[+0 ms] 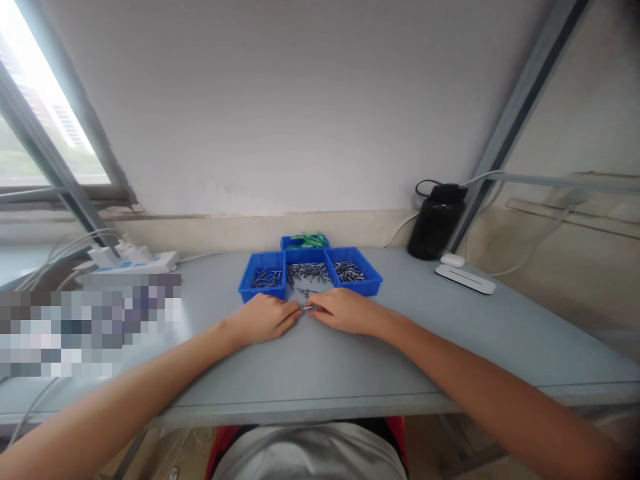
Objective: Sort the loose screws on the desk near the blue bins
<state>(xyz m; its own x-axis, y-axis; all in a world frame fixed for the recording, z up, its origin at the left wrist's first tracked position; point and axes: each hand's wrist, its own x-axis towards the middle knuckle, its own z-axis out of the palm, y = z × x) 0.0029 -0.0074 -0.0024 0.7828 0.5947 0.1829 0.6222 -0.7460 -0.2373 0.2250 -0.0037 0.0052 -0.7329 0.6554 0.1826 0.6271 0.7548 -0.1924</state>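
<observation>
Head view: on the table [350,360], a small metal screw [307,307] is pinched between the left hand [263,318] and right hand [345,311], fingertips drawn together, just before the blue trays [263,290] holding sorted screws.

Left hand [264,317] and right hand [345,311] meet, fingertips pinched.

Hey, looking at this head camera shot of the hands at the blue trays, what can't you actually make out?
- Small metal piece between the left hand and right hand: too small to tell its kind or which fingers grip it.
- Metal parts in the blue trays: too small to tell apart.
- Green items in the back tray: too far off to identify.
- Patch at the table's left: pixelated.
- Both elbows: cut off by the bottom edge.
</observation>
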